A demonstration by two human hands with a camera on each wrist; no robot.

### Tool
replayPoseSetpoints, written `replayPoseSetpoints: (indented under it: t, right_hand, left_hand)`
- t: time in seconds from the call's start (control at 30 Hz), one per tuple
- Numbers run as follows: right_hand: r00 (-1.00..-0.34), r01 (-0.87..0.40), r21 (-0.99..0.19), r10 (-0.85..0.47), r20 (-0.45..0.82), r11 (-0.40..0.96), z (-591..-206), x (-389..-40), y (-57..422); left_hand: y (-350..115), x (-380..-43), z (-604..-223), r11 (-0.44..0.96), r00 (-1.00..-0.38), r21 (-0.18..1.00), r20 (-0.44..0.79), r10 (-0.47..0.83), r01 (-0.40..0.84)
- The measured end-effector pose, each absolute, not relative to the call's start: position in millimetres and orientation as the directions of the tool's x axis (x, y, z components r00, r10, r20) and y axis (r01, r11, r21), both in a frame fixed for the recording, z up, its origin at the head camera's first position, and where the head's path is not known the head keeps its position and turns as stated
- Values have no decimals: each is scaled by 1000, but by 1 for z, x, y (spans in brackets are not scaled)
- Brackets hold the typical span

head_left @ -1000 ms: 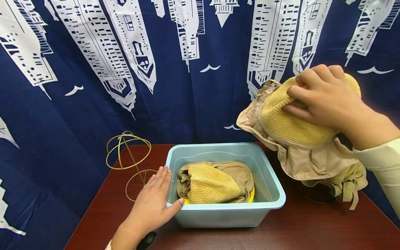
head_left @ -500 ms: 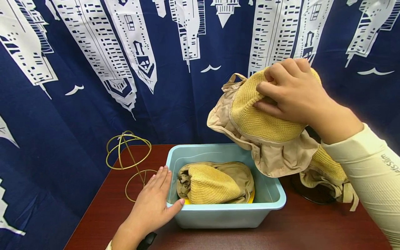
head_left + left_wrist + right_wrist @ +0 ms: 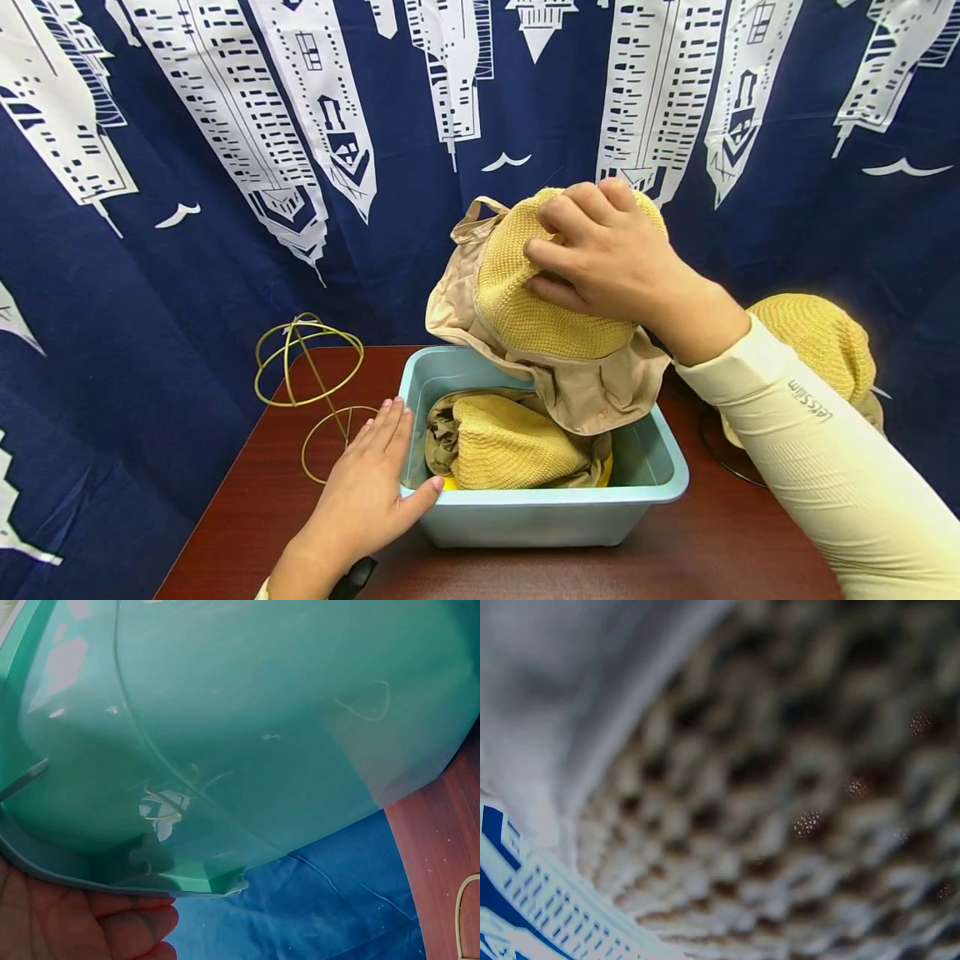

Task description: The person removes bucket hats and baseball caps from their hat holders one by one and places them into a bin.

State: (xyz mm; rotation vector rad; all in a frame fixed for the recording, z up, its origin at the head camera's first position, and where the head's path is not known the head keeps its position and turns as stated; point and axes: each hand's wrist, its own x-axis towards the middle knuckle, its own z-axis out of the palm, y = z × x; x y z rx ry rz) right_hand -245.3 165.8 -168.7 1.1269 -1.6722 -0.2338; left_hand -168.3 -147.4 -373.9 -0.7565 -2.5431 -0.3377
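Observation:
My right hand (image 3: 607, 250) grips the knitted crown of a yellow sun hat (image 3: 510, 279), whose pleated beige brim hangs down over the back of a light blue plastic bin (image 3: 540, 522). Inside the bin lies another yellow-and-khaki sun hat (image 3: 506, 454), folded, with a bright yellow edge showing beneath it. My left hand (image 3: 367, 487) rests on the bin's left rim, fingers extended. The left wrist view shows its fingers (image 3: 131, 930) at the outer edge of that rim. Blurred hat knit (image 3: 780, 772) fills most of the right wrist view.
Left of the bin stands a gold wire hat stand (image 3: 327, 398). A further yellow hat (image 3: 813, 342) sits at the right, partly behind my right sleeve (image 3: 810, 450), above a dark wire base. A navy printed curtain (image 3: 420, 250) hangs behind the red-brown table (image 3: 240, 517).
My right hand has carried the sun hat leftward from the right side to above the bin, lowering it lately. The other hat at right has come into view. My left hand stays put.

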Motion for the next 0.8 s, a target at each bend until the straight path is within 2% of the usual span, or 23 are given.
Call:
replayPoseSetpoints:
  t: [0.13, 0.37, 0.57, 0.8]
  right_hand:
    - [13, -560, 659, -791, 612, 502, -185, -250, 156]
    - [-7, -558, 687, -830, 557, 466, -210, -248, 144]
    - [6, -619, 670, -850, 527, 410, -228, -236, 136]
    - [-31, -685, 633, -882, 470, 362, -250, -224, 131]
  left_hand:
    - [-146, -167, -373, 818, -759, 119, 466, 455, 563]
    - [-146, -167, -374, 818, -764, 117, 450, 462, 564]
    - [-146, -167, -371, 820, -772, 123, 438, 460, 558]
    - [-147, -166, -371, 825, -776, 125, 440, 452, 551]
